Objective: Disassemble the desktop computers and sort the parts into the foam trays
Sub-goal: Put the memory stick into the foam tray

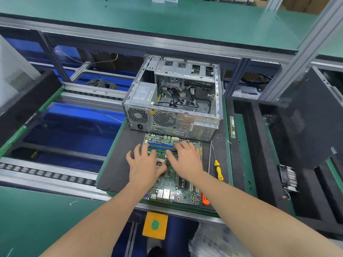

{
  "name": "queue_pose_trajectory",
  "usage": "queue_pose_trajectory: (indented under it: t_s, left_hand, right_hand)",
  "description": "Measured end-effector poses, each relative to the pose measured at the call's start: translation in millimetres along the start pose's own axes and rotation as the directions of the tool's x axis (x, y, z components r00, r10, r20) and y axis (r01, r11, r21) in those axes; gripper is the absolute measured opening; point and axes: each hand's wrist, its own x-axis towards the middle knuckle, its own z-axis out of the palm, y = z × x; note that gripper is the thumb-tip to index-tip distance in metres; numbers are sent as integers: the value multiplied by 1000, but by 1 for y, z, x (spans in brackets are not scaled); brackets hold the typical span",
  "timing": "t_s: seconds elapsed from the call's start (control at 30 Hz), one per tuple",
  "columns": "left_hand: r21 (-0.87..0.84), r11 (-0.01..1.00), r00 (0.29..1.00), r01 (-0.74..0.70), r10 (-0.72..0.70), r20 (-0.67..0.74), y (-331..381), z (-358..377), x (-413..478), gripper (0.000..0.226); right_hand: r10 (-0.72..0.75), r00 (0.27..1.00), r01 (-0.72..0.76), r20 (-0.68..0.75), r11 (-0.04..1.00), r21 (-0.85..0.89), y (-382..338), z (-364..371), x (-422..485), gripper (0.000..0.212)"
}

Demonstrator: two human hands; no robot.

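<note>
The motherboard [172,184] is already out of the computer case [172,101] and lies flat on the dark foam pad [118,164], just in front of the case. The step in hand seems to be stripping the board, most likely at the memory slots [161,147] on its far edge.

The left hand [143,165] rests on the board with the fingers spread and relaxed, and their tips reach the left end of the slots. The right hand [186,160] lies over the right end with bent fingers. I cannot tell if it pinches a memory module or only presses on a latch.

One memory stick [232,127] already lies in the foam tray [259,145] on the right, and a heatsink [287,178] lies in a nearer compartment. A yellow screwdriver [218,169] lies on the pad just beside the board.

I think the next move needs both end latches pushed outwards, then a straight pull upwards while one hand keeps the board down. After that, the module should go beside the other stick.
</note>
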Motion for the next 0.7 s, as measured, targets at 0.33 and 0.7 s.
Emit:
queue_pose_trajectory:
  t_s: [0.33, 0.7]
  left_hand:
    - [-338, 936, 990, 101, -127, -57, -15, -14, 12, 33]
    - [-473, 870, 988, 137, -157, -1, 8, -38, 19, 36]
  right_hand:
    - [-81, 991, 80, 106, 997, 21, 3, -9, -13, 77]
    - [-163, 973, 134, 162, 976, 172, 15, -6, -29, 91]
